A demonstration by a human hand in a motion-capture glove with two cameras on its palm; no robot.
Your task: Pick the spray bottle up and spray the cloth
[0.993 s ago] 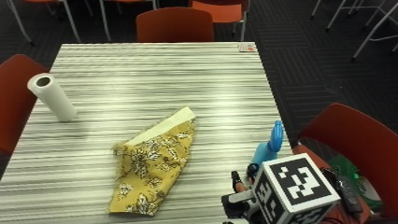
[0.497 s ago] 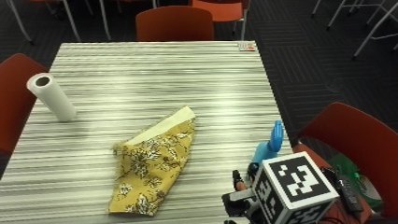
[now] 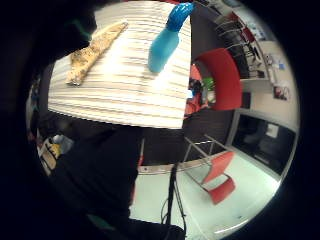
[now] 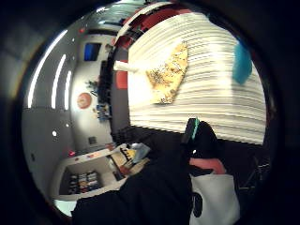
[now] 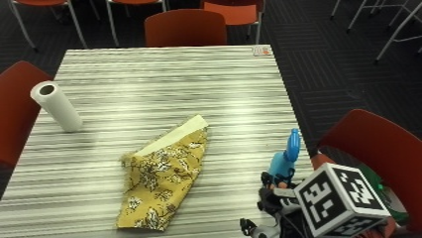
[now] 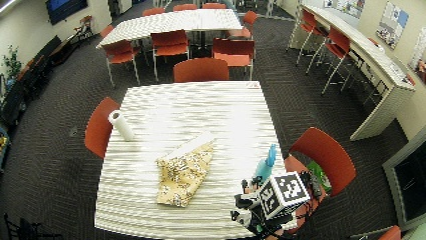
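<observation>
Spray bottle (image 5: 285,161) is bright blue all over, see-through looking body with a darker blue trigger head and a long nozzle sticking up. It's standing upright on the striped table (image 5: 165,84), close to the table's edge, just beyond the gloved right hand (image 5: 277,210) and not touching it as far as I can see. No label or brand on it that I can read, the body looks plain from every angle, including the little finger side palm view (image 3: 167,42).

Only printing anywhere close is a small card or packet (image 5: 261,50) with some red on it, way off at the far corner of the table from the hand, and it's too small to make anything out.

The hand sits low at the near edge of the table, mostly hidden, so honestly can't tell if the fingers are spread or curled. It isn't holding the bottle.

The cloth (image 5: 165,176) is mustard yellow with a dark and white floral print, folded into a long strip with a pale cream underside showing along one edge. It lies flat on the table on the thumb side of the hand, well apart from the bottle.

Further out past the cloth, a white paper towel roll (image 5: 56,106) stands upright near the opposite edge. Red chairs (image 5: 376,144) around the table, one right beside the hand.
</observation>
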